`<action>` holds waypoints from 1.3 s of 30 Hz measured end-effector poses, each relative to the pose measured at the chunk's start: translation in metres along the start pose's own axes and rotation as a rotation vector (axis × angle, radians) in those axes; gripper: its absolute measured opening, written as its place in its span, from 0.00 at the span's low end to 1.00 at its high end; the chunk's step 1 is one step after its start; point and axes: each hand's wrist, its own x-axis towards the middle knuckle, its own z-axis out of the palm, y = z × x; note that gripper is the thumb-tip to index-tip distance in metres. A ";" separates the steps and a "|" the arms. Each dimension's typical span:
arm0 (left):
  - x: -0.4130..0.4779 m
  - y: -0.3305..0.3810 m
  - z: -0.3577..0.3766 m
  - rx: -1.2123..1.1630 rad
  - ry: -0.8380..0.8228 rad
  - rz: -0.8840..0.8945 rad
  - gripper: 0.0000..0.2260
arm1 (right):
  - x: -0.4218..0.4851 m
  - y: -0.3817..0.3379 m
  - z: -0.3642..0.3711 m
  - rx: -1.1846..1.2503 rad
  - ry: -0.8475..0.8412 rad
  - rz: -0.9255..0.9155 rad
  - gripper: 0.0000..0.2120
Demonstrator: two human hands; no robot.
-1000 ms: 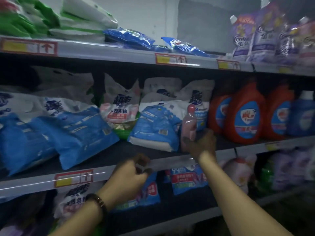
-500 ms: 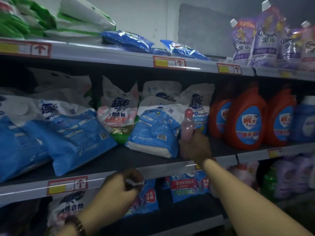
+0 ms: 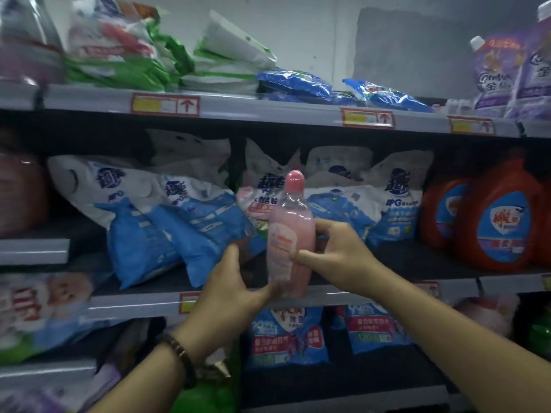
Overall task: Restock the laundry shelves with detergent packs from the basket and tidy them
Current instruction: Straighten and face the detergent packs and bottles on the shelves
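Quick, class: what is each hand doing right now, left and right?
Left hand: open, fingers straight, reaching to the base of the pink bottle.
Right hand: holds the pink bottle.

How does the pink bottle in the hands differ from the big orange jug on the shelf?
The pink bottle is slim and see-through; the orange jug is wide and opaque. The right hand grips the pink bottle, the left hand touches its base; the orange jug stands on the shelf. Both are upright and labelled.
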 end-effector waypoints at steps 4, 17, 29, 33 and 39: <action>-0.021 -0.006 -0.040 -0.029 0.148 0.003 0.38 | 0.009 -0.037 0.061 0.163 -0.114 -0.054 0.14; -0.043 -0.079 -0.184 0.145 0.600 -0.075 0.32 | 0.048 -0.096 0.200 -0.087 -0.286 -0.152 0.24; 0.017 -0.107 -0.293 0.386 0.690 -0.122 0.32 | 0.089 -0.099 0.232 -0.276 -0.283 -0.055 0.27; 0.038 -0.109 -0.301 0.407 0.688 -0.115 0.31 | 0.101 -0.093 0.235 -0.316 -0.280 -0.018 0.28; 0.056 -0.109 -0.304 0.393 0.686 -0.151 0.26 | 0.107 -0.082 0.242 -0.566 -0.150 -0.119 0.28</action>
